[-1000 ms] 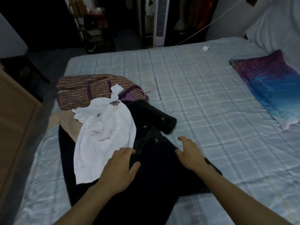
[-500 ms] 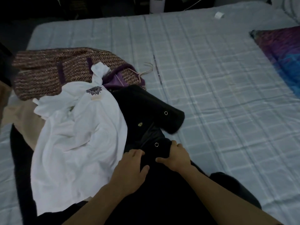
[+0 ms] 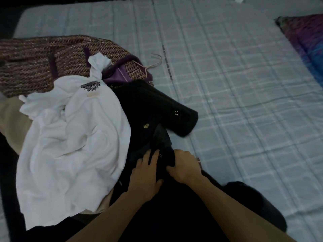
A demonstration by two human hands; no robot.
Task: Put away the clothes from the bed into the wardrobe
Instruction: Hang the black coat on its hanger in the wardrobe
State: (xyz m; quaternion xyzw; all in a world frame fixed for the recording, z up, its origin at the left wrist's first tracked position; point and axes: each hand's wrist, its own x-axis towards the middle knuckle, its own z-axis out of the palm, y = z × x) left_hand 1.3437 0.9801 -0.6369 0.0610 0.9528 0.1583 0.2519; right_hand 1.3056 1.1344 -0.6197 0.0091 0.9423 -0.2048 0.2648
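The right hand (image 3: 186,165) bunches a fold of the black coat (image 3: 153,105) in curled fingers. The left hand (image 3: 146,175) presses flat on it, at the near left of the bed (image 3: 244,84). This looks like the pick-up step; next, the coat needs gathering and lifting clear of the overlapping white shirt (image 3: 75,145). I count four garments: coat, shirt, one woven jacket (image 3: 35,67) on one hanger (image 3: 153,64) beyond, and one beige piece (image 3: 15,126) underneath.

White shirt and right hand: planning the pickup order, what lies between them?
Head view: black coat and left hand lie between white shirt and right hand.
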